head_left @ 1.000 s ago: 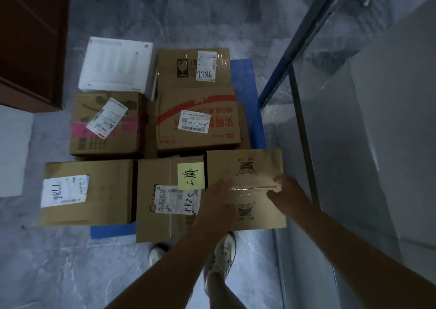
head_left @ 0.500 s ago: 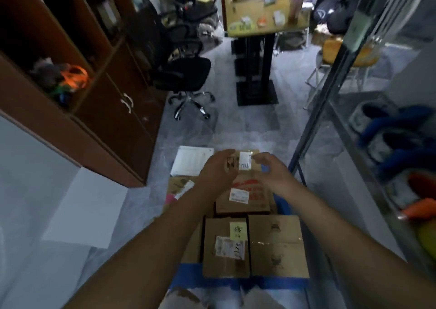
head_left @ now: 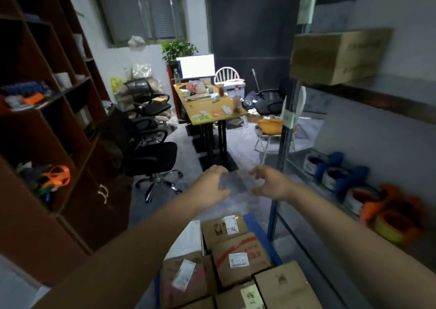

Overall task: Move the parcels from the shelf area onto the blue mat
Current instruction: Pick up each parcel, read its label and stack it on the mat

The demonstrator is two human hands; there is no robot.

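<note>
Several cardboard parcels lie packed together on the blue mat on the floor at the bottom middle. A white flat box lies at their left. One more cardboard parcel sits on an upper shelf of the metal rack at the right. My left hand and my right hand are both stretched out in front of me above the floor, fingers apart and curled, holding nothing. They are well above the parcels on the mat.
A brown cabinet with open shelves runs along the left. A black office chair stands ahead on the left and a wooden desk with a monitor beyond it. Tape rolls lie on the rack's lower shelf at right.
My view has tilted up from the parcels to the room. My hands have left the box they were touching on the mat and risen, both holding nothing.
</note>
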